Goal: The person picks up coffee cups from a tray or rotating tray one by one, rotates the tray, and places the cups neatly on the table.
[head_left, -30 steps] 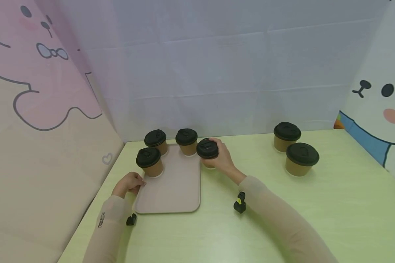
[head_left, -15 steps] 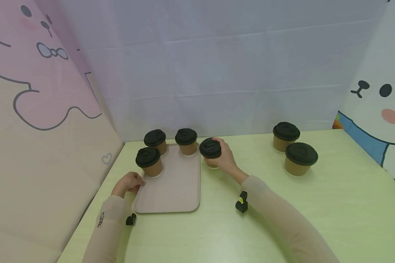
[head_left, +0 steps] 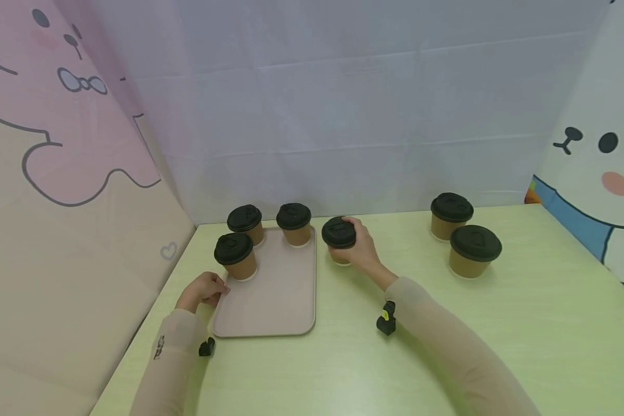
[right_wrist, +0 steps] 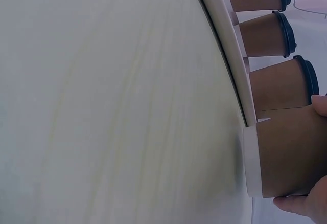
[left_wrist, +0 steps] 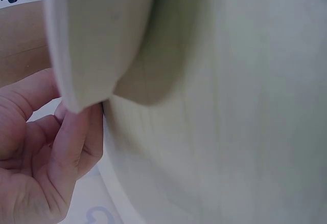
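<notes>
A pale pink tray [head_left: 275, 306] lies on the left part of the table. My left hand [head_left: 204, 290] pinches its left edge, and the left wrist view has the tray rim [left_wrist: 97, 40] between thumb and fingers. My right hand [head_left: 361, 251] grips a brown paper coffee cup [head_left: 338, 232] with a black lid, upright just off the tray's right edge. The right wrist view shows this cup's white base [right_wrist: 253, 162] at the tabletop; whether it touches is hard to tell. Three similar cups stand on the tray: front left [head_left: 241, 266], back left [head_left: 245, 218] and back right [head_left: 297, 234].
Farther right on the yellow-green table [head_left: 385, 375] stand two more lidded cups, one at the back [head_left: 449, 216] and one nearer [head_left: 473, 254]. A pale cloth wall [head_left: 343, 115] rises behind the table, with cartoon-printed sheets at both sides.
My right hand has moved a little to the right with the cup, widening the gap to the tray. The left hand, the tray and its three cups have stayed put.
</notes>
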The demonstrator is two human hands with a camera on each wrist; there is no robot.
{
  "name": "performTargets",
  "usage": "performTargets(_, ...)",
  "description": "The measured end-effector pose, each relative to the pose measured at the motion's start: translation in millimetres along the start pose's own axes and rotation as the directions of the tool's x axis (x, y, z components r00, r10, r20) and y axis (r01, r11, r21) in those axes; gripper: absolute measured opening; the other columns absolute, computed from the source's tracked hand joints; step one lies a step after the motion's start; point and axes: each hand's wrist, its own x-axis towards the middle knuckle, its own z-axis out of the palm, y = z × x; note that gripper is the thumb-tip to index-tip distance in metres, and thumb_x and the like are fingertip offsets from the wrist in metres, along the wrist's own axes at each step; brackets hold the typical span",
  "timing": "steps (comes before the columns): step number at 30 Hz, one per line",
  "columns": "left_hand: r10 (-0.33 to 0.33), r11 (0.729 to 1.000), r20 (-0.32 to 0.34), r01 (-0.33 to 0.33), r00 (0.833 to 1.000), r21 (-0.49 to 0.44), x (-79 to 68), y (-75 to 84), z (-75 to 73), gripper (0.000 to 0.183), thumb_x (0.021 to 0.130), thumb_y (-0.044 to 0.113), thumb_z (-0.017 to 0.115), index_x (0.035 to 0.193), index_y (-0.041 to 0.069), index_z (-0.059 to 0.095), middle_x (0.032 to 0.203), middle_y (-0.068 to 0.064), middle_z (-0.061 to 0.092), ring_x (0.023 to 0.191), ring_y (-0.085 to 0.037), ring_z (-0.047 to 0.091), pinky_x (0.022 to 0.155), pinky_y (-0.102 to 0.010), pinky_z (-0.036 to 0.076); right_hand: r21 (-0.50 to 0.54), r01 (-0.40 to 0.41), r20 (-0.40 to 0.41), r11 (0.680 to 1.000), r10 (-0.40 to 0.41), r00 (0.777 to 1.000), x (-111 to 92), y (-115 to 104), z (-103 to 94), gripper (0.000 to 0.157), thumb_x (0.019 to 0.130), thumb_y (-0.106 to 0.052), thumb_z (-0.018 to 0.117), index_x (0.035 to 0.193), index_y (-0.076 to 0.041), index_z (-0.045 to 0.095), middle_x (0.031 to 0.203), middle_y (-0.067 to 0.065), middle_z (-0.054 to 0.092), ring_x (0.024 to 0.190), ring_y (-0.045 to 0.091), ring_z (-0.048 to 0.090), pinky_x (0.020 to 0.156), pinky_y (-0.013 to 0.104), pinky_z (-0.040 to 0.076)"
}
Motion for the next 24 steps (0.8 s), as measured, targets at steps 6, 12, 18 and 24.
performTargets(6,-0.035,0.999,-0.033,0.035,0.999,0.009,-17.7,16.2,2.7,0.017,0.084,0.009,0.063,0.08,0.0,0.048,0.072,-0.008,0.052,0.062,-0.016,0.052,0.057,-0.03,0.049,0.005,-0.013,-0.027,1.0,0.013,1.0,2,6,-5.5,0.08,0.066,-0.019,0.082,0.133,-0.015,0.038,0.13,0.016,0.045,0.122,0.033,0.042,0.102,0.052,0.032)
performTargets(12,-0.027,1.0,-0.04,0.027,0.999,0.009,-26.6,22.1,4.0,0.017,0.085,0.007,0.06,0.076,0.003,0.047,0.069,-0.006,0.052,0.058,-0.014,0.051,0.054,-0.026,0.047,0.005,-0.019,-0.055,1.0,0.019,0.998,3,11,-10.9,0.08,0.066,-0.018,0.082,0.133,-0.011,0.037,0.131,0.018,0.044,0.123,0.035,0.042,0.103,0.052,0.031)
performTargets(18,-0.024,1.0,-0.051,0.024,0.998,0.005,-25.7,19.9,4.7,0.016,0.085,0.006,0.06,0.076,0.003,0.048,0.069,-0.005,0.053,0.057,-0.013,0.051,0.054,-0.026,0.047,0.011,-0.019,-0.058,1.0,0.02,0.998,1,13,-16.3,0.079,0.067,-0.018,0.081,0.133,-0.013,0.037,0.132,0.017,0.044,0.123,0.034,0.041,0.103,0.052,0.031)
performTargets(24,-0.018,1.0,-0.056,0.018,0.998,0.0,-27.7,20.7,5.5,0.015,0.085,0.006,0.06,0.076,0.003,0.048,0.069,-0.006,0.053,0.057,-0.013,0.051,0.054,-0.026,0.047,0.01,-0.038,-0.067,0.999,0.038,0.997,1,14,-23.4,0.079,0.067,-0.019,0.081,0.133,-0.014,0.037,0.131,0.017,0.044,0.123,0.034,0.041,0.103,0.052,0.031)
